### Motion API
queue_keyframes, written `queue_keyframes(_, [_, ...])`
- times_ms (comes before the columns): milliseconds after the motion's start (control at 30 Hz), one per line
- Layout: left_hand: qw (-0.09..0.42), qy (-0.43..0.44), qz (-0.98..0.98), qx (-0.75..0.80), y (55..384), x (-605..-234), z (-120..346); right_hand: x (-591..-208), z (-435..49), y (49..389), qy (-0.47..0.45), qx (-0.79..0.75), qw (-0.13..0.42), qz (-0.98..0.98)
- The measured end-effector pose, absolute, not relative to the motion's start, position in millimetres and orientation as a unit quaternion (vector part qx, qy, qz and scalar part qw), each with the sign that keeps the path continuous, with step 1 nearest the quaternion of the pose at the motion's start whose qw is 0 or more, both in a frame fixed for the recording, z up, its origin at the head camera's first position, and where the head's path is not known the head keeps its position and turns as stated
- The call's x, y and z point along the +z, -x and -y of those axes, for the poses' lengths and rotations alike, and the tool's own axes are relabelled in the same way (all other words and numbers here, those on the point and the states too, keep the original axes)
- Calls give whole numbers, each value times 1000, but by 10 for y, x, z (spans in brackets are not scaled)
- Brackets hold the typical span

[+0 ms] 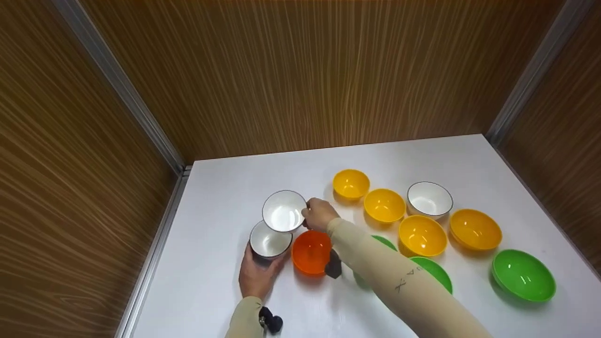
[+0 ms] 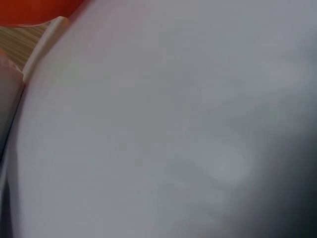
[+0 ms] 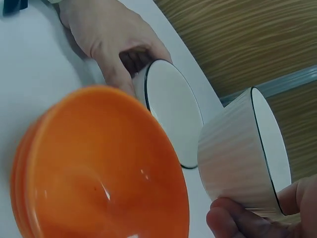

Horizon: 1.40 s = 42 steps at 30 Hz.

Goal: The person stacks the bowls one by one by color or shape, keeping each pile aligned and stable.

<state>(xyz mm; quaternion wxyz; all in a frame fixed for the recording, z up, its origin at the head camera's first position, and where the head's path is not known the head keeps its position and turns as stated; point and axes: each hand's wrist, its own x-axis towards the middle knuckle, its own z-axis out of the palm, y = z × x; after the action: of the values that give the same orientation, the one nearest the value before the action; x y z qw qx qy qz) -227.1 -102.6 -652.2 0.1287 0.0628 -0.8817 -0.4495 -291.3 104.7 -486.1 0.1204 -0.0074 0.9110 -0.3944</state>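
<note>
My right hand [image 1: 320,215] pinches a white bowl [image 1: 284,211] with a dark rim, thumb at the rim and fingers under its side. That bowl is held up beside and partly over a second white bowl [image 1: 270,241] in the head view. The left hand [image 1: 258,277] grips this second bowl from the near side, thumb and fingers spread around its wall. Close to the right of it stands a stack of orange bowls [image 1: 310,253], its layered rims showing in the right wrist view. The left wrist view shows mostly the white table.
Several yellow bowls [image 1: 384,205] and another white bowl [image 1: 429,199] stand at the back right. A green bowl [image 1: 523,276] sits near the right edge; more green bowls [image 1: 434,272] are partly hidden under my right forearm. Wood-grain panels [image 1: 328,80] enclose the white table [image 1: 211,202].
</note>
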Motion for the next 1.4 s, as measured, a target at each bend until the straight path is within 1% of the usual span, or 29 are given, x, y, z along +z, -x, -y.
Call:
queue_keyframes(167, [114,-39,869,-481,2292,-6461,1028,-4848,-944,2855,4,-381,116,-917])
queue_keyframes(233, [117,-29,861,-494,2287,-6411,1042,-4838,-909,2836,5,-376,117,-919])
queue_keyframes(400, [158,-10,854,-496,2292,-6136,1092,-4822,-841,2793,21,-355,113,-928])
queue_keyframes(500, [183,26,866,-464,2376,-5888,1148,-4821,-789,2784,30,-341,112,-933])
queue_keyframes(567, [184,57,880,-434,2449,-5725,1181,-4829,-762,2774,32,-333,114,-935])
queue_keyframes(633, [171,90,893,-406,2516,-5585,1209,-4842,-741,2761,33,-328,120,-936])
queue_keyframes(733, [138,133,911,-364,2593,-5444,1232,-4869,-716,2745,36,-324,121,-937])
queue_keyframes(867, [95,187,924,-319,2652,-5356,1211,-4901,-710,2733,44,-324,117,-938])
queue_keyframes(967, [75,219,926,-298,2678,-5334,1179,-4918,-711,2732,46,-325,118,-937])
queue_keyframes(1067, [70,228,928,-287,2700,-5333,1155,-4939,-706,2744,51,-320,115,-939])
queue_keyframes(1233, [71,212,933,-282,2706,-5373,1161,-4982,-678,2763,55,-316,116,-940])
queue_keyframes(1400, [82,202,932,-288,2677,-5467,1179,-5016,-659,2768,61,-298,120,-945])
